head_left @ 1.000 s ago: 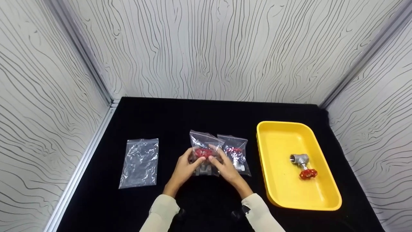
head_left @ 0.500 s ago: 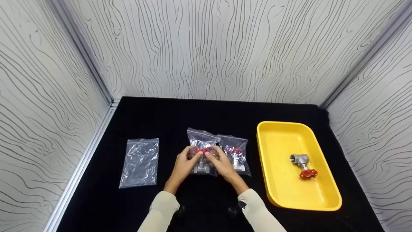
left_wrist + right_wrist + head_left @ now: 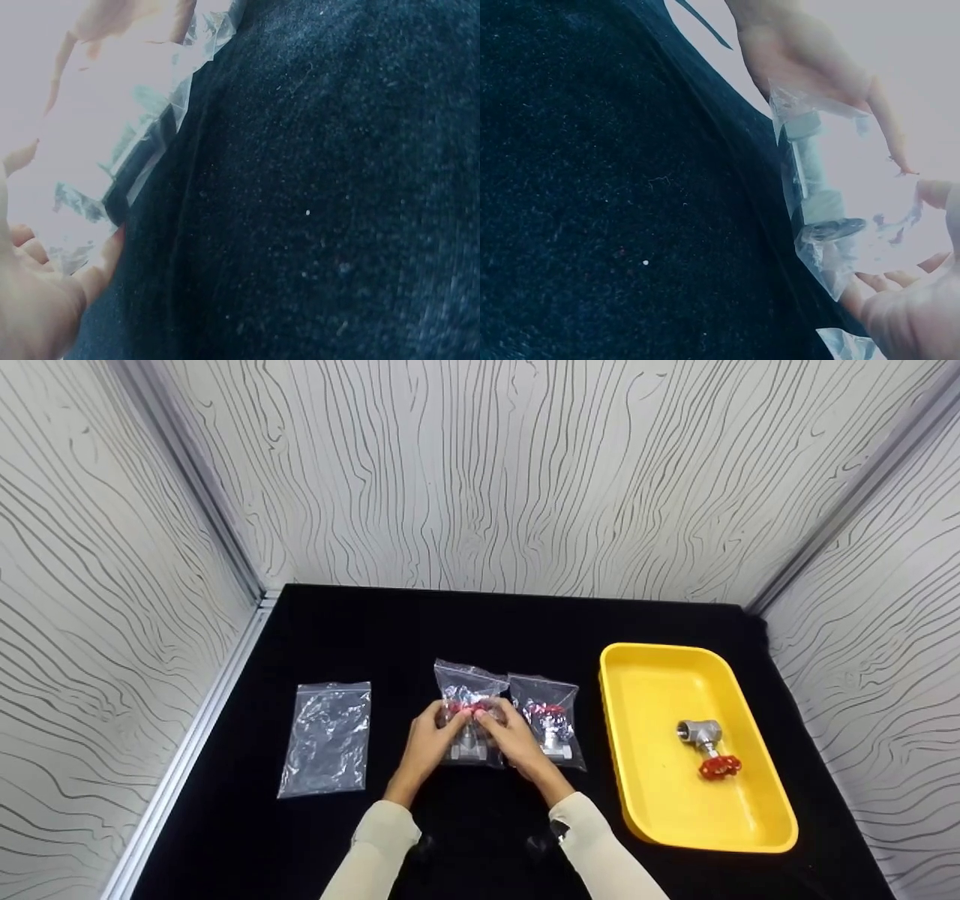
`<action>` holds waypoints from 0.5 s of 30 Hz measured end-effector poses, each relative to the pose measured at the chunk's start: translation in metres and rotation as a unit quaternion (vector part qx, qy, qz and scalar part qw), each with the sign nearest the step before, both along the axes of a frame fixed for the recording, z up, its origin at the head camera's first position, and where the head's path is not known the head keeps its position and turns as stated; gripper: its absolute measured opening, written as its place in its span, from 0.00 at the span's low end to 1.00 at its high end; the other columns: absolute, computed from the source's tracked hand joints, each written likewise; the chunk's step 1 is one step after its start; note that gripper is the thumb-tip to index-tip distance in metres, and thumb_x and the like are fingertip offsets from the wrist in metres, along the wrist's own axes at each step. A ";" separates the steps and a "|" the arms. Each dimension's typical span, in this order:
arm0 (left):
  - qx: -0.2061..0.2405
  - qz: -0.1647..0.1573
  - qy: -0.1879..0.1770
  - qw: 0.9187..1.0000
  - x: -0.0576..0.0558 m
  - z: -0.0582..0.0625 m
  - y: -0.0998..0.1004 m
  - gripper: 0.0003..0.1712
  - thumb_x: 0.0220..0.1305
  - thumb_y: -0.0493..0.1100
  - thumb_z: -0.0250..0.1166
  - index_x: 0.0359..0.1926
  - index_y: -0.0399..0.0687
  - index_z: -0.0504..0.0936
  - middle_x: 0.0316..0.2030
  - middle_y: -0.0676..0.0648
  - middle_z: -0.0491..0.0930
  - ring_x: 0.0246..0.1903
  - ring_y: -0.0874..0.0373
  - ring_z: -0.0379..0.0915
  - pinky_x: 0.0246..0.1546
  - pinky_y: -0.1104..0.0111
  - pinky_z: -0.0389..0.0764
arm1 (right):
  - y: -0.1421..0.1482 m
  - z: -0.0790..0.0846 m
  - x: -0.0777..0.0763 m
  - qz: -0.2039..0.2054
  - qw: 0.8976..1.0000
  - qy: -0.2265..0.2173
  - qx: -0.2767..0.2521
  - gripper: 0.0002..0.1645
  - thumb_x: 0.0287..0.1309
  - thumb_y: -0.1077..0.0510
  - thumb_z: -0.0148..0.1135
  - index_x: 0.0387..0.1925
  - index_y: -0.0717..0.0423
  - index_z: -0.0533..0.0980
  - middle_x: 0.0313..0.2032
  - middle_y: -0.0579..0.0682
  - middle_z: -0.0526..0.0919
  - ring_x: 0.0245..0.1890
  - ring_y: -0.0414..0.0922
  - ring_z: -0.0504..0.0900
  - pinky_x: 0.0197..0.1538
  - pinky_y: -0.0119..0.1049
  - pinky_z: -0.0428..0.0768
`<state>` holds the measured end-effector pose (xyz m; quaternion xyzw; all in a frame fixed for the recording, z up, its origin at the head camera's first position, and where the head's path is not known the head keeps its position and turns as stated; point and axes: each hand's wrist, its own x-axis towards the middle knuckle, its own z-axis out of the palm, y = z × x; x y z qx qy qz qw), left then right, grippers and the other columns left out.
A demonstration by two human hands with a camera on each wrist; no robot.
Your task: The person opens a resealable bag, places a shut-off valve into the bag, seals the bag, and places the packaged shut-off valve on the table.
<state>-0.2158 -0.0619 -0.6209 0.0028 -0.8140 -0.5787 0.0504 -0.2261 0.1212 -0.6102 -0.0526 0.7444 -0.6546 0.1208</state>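
Note:
In the head view a clear zip bag (image 3: 466, 681) with a metal valve (image 3: 469, 751) inside lies at the middle of the black cloth. My left hand (image 3: 426, 742) grips it from the left and my right hand (image 3: 519, 741) from the right. Both thumbs press side by side at the valve's red handwheel, which the fingers partly hide. Just right of it lies a second zip bag (image 3: 544, 688) with a red-wheeled valve (image 3: 555, 748) in it. The wrist views show the gripped bag (image 3: 810, 169) between both hands, much of it washed out by glare.
A flat zip bag (image 3: 328, 742) lies on the left. On the right stands a yellow tray (image 3: 675, 810) with a loose red-wheeled valve (image 3: 703, 730) in it. Patterned panels (image 3: 480, 472) enclose the back and sides.
The gripped bag with its valve has shifted slightly left, and the valve now lies lower and flatter. Both hands have moved with it, thumbs closer together. The other things stay put.

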 end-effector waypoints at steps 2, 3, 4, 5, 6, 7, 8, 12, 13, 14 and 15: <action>0.000 0.000 -0.005 1.000 -0.002 -0.001 0.000 0.23 0.71 0.54 0.71 0.53 0.39 0.84 0.41 0.42 0.88 0.36 0.59 0.80 0.42 0.65 0.84 | -0.001 -0.001 -0.002 0.000 1.000 -0.005 -0.003 0.27 0.78 0.51 0.60 0.68 0.62 0.70 0.51 0.61 0.87 0.44 0.43 0.85 0.46 0.38 0.87; -0.002 0.000 -0.008 1.000 -0.003 -0.001 -0.001 0.23 0.71 0.54 0.71 0.53 0.39 0.84 0.41 0.42 0.88 0.36 0.58 0.80 0.42 0.64 0.84 | -0.001 -0.001 -0.003 -0.001 1.000 -0.009 -0.006 0.26 0.78 0.51 0.60 0.67 0.62 0.70 0.50 0.60 0.87 0.43 0.43 0.85 0.45 0.37 0.87; -0.002 -0.001 -0.012 1.000 -0.003 -0.001 -0.001 0.23 0.71 0.54 0.71 0.53 0.38 0.84 0.41 0.41 0.88 0.36 0.58 0.80 0.42 0.64 0.84 | -0.001 -0.002 -0.004 0.000 1.000 -0.010 -0.008 0.26 0.78 0.51 0.60 0.67 0.62 0.70 0.50 0.59 0.87 0.43 0.42 0.85 0.45 0.37 0.87; -0.002 -0.001 -0.015 1.000 -0.004 -0.001 -0.001 0.24 0.71 0.54 0.70 0.53 0.38 0.84 0.42 0.41 0.88 0.36 0.58 0.80 0.42 0.64 0.84 | -0.001 -0.003 -0.004 0.001 1.000 -0.012 -0.010 0.26 0.78 0.51 0.60 0.66 0.62 0.70 0.49 0.59 0.87 0.42 0.42 0.85 0.45 0.37 0.87; -0.002 0.000 -0.018 1.000 -0.005 -0.001 -0.001 0.24 0.71 0.55 0.71 0.52 0.38 0.84 0.42 0.41 0.88 0.37 0.58 0.81 0.43 0.63 0.84 | -0.002 -0.003 -0.005 0.002 1.000 -0.011 -0.010 0.25 0.78 0.51 0.59 0.65 0.62 0.69 0.49 0.58 0.88 0.42 0.42 0.86 0.44 0.37 0.87; -0.003 0.001 -0.021 1.000 -0.005 -0.001 -0.002 0.24 0.71 0.55 0.70 0.52 0.38 0.84 0.42 0.41 0.88 0.37 0.57 0.81 0.43 0.63 0.84 | -0.002 -0.004 -0.005 0.003 1.000 -0.011 -0.010 0.25 0.78 0.51 0.59 0.65 0.63 0.69 0.49 0.58 0.88 0.42 0.42 0.85 0.44 0.36 0.87; -0.005 0.001 -0.022 1.000 -0.005 -0.001 -0.002 0.25 0.71 0.55 0.70 0.52 0.38 0.84 0.43 0.40 0.88 0.37 0.56 0.81 0.44 0.62 0.84 | -0.002 -0.005 -0.005 0.004 1.000 -0.012 -0.012 0.24 0.79 0.51 0.59 0.64 0.63 0.69 0.48 0.58 0.88 0.41 0.42 0.85 0.44 0.36 0.87; -0.008 0.005 -0.023 1.000 -0.006 -0.006 -0.004 0.27 0.70 0.58 0.70 0.52 0.37 0.84 0.43 0.41 0.88 0.38 0.56 0.82 0.44 0.61 0.85 | -0.003 -0.006 -0.005 0.002 1.000 -0.018 -0.012 0.24 0.78 0.52 0.60 0.63 0.65 0.68 0.47 0.59 0.87 0.41 0.42 0.85 0.44 0.37 0.87; -0.008 0.005 -0.019 1.000 -0.007 -0.008 -0.004 0.28 0.70 0.58 0.70 0.52 0.37 0.85 0.43 0.41 0.88 0.38 0.56 0.82 0.43 0.61 0.85 | -0.004 -0.006 -0.005 0.001 1.000 -0.021 -0.014 0.25 0.78 0.52 0.60 0.64 0.65 0.68 0.47 0.60 0.87 0.41 0.43 0.85 0.44 0.37 0.87; -0.007 0.006 -0.015 1.000 -0.007 -0.009 -0.005 0.28 0.70 0.59 0.70 0.52 0.37 0.85 0.42 0.41 0.88 0.37 0.55 0.82 0.42 0.61 0.85 | -0.004 -0.007 -0.006 0.001 1.000 -0.023 -0.015 0.25 0.78 0.53 0.60 0.64 0.65 0.68 0.48 0.61 0.87 0.42 0.44 0.86 0.45 0.38 0.87; -0.009 0.007 -0.012 1.000 -0.008 -0.012 -0.005 0.29 0.70 0.61 0.70 0.51 0.37 0.85 0.41 0.42 0.88 0.37 0.56 0.81 0.41 0.62 0.84 | -0.004 -0.007 -0.006 0.000 1.000 -0.024 -0.018 0.25 0.78 0.53 0.60 0.65 0.66 0.68 0.49 0.62 0.87 0.43 0.45 0.87 0.46 0.39 0.88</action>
